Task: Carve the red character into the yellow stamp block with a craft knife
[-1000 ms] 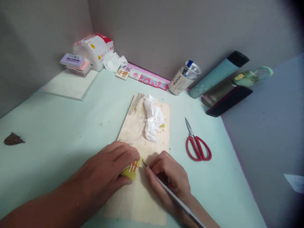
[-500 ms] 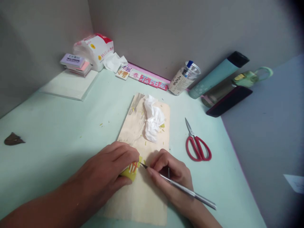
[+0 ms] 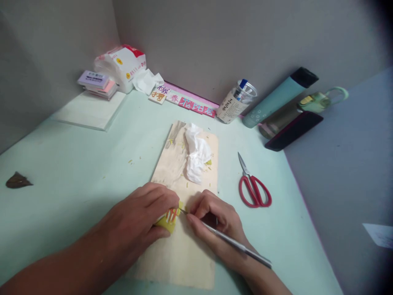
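A small yellow-green block with orange and white marks on its face lies on the wooden board. My left hand grips it between fingers and thumb and covers its left part. In my right hand is a slim silver carving knife, held like a pen, its tip at the block's right edge. Farther up the board lies a crumpled white tissue among yellow-green shavings.
Red-handled scissors lie right of the board. Behind stand a plastic cup, two bottles and a dark phone-like slab. Carved blocks, a tissue pack and a pale pad are at the back left.
My right hand and the knife have shifted slightly left, closer to the block. My left hand keeps its grip, almost unmoved. The whole view has shifted a little.
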Available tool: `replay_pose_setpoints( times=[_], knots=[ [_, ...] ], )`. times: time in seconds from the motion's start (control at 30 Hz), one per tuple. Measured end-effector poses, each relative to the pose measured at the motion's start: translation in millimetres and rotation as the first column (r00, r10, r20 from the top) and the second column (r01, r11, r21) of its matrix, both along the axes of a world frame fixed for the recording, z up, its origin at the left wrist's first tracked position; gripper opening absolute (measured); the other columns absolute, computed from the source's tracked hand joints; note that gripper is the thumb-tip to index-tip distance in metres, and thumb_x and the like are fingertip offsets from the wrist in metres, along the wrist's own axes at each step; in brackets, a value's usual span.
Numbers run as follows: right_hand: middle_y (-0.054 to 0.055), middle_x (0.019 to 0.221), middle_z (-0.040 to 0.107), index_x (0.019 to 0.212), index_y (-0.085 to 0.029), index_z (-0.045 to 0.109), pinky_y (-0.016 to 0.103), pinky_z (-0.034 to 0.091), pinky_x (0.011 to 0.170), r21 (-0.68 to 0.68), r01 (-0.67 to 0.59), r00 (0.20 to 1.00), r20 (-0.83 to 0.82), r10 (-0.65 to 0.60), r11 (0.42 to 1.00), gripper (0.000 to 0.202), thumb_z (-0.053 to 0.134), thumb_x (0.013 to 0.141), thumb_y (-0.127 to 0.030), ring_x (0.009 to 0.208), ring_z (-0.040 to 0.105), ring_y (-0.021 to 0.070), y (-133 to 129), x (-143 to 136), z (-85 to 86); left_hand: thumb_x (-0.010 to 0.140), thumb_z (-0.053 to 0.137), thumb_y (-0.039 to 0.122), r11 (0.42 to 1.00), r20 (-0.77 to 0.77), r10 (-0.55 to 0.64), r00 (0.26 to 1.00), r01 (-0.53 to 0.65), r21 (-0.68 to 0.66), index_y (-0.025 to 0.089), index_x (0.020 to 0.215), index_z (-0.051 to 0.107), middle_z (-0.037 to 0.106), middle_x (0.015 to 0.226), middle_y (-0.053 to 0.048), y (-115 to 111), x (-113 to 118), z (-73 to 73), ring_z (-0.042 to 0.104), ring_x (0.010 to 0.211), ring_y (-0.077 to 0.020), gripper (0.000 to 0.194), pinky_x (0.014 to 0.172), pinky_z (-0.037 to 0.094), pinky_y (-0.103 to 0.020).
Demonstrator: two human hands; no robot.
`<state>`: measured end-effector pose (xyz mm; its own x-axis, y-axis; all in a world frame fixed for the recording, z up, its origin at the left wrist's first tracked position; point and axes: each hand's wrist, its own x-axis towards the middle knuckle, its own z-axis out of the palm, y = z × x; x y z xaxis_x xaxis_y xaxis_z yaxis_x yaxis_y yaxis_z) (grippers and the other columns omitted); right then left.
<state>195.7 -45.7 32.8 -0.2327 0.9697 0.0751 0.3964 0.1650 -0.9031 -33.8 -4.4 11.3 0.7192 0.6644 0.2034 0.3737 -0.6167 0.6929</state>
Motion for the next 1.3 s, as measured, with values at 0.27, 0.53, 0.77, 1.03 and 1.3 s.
replay_pose_setpoints(
  times=[0.27,0.53,0.77,1.03,1.3],
  knots=[
    [0.0,0.077,0.061,0.073,-0.023,0.049,0.025,0.038,0.052,-0.028,-0.027,0.999,0.027,0.027,0.999,0.026,0.063,0.094,-0.017,0.065,0.05,0.0135,1,1,2.8,0.093,0.052,0.006,1.0,0.004,0.008,1.0,-0.008,0.007,0.026,0.114,0.056,0.069,0.119,-0.003,-1,-1,1.9,0.061,0.111,-0.0234,0.029,0.088,0.053,-0.032],
    [0.001,0.077,0.061,0.072,-0.023,0.048,0.027,0.039,0.056,-0.092,-0.013,1.0,-0.029,0.011,0.996,0.027,0.064,0.093,-0.018,0.065,0.051,0.0138,0,1,2.1,0.095,0.055,0.008,1.0,-0.018,-0.008,1.0,0.007,-0.023,0.027,0.123,0.054,0.067,0.125,-0.003,0,-2,-2.0,0.059,0.118,-0.0246,0.034,0.09,0.054,-0.034],
    [-0.001,0.073,0.058,0.071,-0.023,0.047,0.026,0.037,0.055,-0.142,0.057,0.989,-0.131,-0.076,0.988,0.028,0.065,0.091,-0.018,0.063,0.049,0.013,-5,-6,-1.9,0.096,0.054,0.009,1.0,-0.001,-0.019,1.0,0.019,-0.016,0.027,0.124,0.054,0.067,0.124,-0.002,0,-4,-0.9,0.061,0.116,-0.0242,0.033,0.09,0.054,-0.033],
    [-0.002,0.067,0.054,0.068,-0.023,0.045,0.025,0.035,0.053,-0.112,0.161,0.975,-0.135,-0.175,0.981,0.03,0.064,0.092,-0.021,0.059,0.044,0.0121,-8,-15,-4.4,0.093,0.055,0.004,1.0,-0.019,-0.018,1.0,0.018,-0.007,0.027,0.124,0.051,0.066,0.125,-0.003,1,-1,-1.6,0.059,0.117,-0.0237,0.039,0.09,0.052,-0.032],
    [-0.001,0.071,0.057,0.071,-0.024,0.045,0.027,0.037,0.057,-0.128,0.133,0.975,-0.161,-0.153,0.983,0.03,0.064,0.094,-0.024,0.064,0.048,0.0139,-9,-13,-7.5,0.093,0.055,0.004,1.0,-0.026,-0.008,1.0,0.008,0.006,0.028,0.127,0.048,0.065,0.126,-0.002,-1,-1,-1.5,0.059,0.116,-0.0233,0.042,0.089,0.051,-0.032]
  ],
)
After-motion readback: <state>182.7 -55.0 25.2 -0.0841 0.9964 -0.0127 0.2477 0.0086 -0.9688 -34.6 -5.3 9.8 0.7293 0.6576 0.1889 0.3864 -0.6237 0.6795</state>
